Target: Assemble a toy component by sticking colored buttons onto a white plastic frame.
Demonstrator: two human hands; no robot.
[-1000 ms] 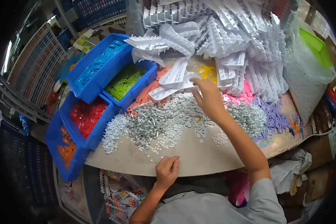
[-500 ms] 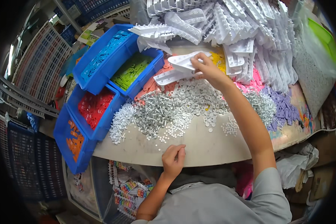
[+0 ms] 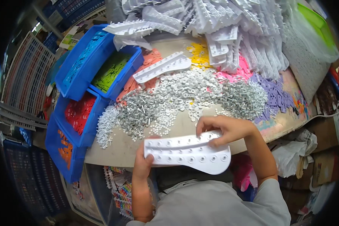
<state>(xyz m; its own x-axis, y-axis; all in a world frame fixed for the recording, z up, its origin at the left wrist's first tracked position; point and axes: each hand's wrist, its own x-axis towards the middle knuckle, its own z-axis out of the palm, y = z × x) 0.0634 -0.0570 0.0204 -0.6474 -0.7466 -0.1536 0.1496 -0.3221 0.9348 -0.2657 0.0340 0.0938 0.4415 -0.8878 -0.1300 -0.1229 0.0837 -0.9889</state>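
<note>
Both hands hold a white moulded plastic piece point(image 3: 186, 153) with rows of round studs, level over the table's near edge. My left hand point(image 3: 141, 164) grips its left end, thumb on top. My right hand point(image 3: 228, 130) is closed on its upper right edge, thumb on the face and fingers bent over the back. Beyond the hands lie loose white discs point(image 3: 188, 88), metal pins point(image 3: 137, 109) and small white parts point(image 3: 107, 126). A similar white piece point(image 3: 162, 67) rests on the heap behind them.
A tall stack of white plastic pieces point(image 3: 237, 22) fills the back. At left, blue bins point(image 3: 69, 81) hold blue, green, red and orange flat parts. Yellow point(image 3: 199, 52), pink point(image 3: 240, 69) and purple parts point(image 3: 273, 96) lie on the table. A filled clear bag point(image 3: 303, 64) stands at right.
My right hand has brought a white piece from the heap towards me. My left hand, formerly closed at the table edge, now grips its left end. The view has shifted slightly.
</note>
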